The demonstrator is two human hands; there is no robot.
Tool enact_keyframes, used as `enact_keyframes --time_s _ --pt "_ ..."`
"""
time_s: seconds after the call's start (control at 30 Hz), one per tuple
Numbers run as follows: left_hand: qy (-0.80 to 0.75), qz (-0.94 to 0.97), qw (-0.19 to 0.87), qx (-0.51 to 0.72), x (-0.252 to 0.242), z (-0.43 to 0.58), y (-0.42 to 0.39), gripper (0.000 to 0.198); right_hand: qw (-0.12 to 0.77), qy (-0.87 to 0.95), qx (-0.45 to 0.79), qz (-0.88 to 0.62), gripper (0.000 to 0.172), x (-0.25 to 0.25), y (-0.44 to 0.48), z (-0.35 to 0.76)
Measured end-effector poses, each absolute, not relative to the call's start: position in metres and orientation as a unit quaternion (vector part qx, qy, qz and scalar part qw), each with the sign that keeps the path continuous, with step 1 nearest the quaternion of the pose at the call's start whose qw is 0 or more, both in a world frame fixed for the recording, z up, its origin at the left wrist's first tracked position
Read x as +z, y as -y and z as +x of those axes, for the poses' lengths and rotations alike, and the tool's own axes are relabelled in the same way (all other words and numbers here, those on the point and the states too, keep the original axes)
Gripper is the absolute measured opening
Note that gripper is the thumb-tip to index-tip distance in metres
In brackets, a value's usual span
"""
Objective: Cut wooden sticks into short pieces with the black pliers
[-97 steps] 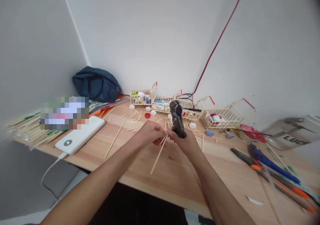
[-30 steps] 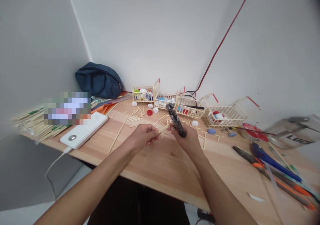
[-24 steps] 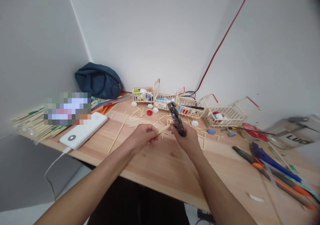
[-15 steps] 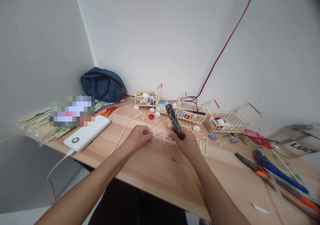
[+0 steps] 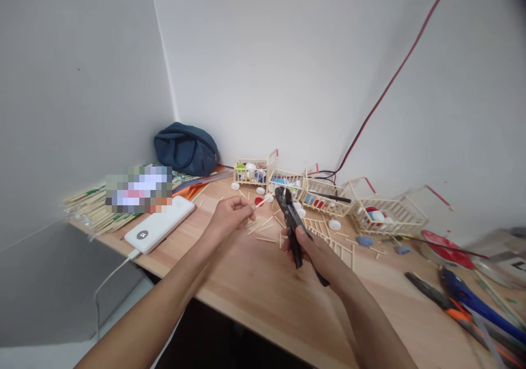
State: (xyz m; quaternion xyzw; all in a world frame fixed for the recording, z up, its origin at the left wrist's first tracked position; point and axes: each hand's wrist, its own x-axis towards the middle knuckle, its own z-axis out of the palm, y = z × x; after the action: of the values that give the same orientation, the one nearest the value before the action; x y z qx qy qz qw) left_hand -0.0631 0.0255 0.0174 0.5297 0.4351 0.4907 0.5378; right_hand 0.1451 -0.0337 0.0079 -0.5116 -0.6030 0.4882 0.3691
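Note:
My right hand is closed round the handles of black cutting pliers, whose jaws point up and away over the wooden table. My left hand hovers above the scattered short wooden sticks, its fingers curled in a pinch on a thin stick. Behind the hands stands a row of small stick-built carts holding coloured bottle caps.
A white power bank with a cable lies at the left, beside a bundle of long sticks. A dark blue bag sits in the corner. Tools with blue and orange handles and a red lid lie at the right. A red cable climbs the wall.
My hands have drawn apart: the left moved away toward the loose sticks, the right pulled the pliers back toward me. The long stick held earlier is shorter now. The view has shifted left.

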Motion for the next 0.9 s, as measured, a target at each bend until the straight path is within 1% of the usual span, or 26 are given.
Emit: enact_keyframes --time_s 0.1,0.2,0.37,0.57,0.77,0.9 --pt "-0.380 0.489 0.597 0.511 0.021 -0.056 -0.025 0.016 0.337 0.652 0.400 -0.548 0.053 0.004 0.030 0.154" --pt "-0.349 0.459 0.621 0.531 0.019 -0.050 -0.024 0.019 0.311 0.676 0.321 -0.586 0.047 0.003 0.029 0.161" --pt "-0.332 0.452 0.632 0.534 0.015 -0.039 -0.024 0.019 0.266 0.703 0.256 -0.608 0.037 0.012 0.036 0.154" --pt "-0.343 0.456 0.628 0.529 0.012 -0.024 -0.023 0.021 0.279 0.711 0.230 -0.603 0.030 0.018 0.040 0.142" --pt "-0.340 0.472 0.624 0.522 0.011 -0.020 -0.021 0.028 0.288 0.716 0.158 -0.616 0.030 0.013 0.040 0.138" --pt "-0.355 0.479 0.608 0.524 0.013 -0.022 -0.020 0.027 0.290 0.723 0.125 -0.615 0.032 0.010 0.041 0.136"
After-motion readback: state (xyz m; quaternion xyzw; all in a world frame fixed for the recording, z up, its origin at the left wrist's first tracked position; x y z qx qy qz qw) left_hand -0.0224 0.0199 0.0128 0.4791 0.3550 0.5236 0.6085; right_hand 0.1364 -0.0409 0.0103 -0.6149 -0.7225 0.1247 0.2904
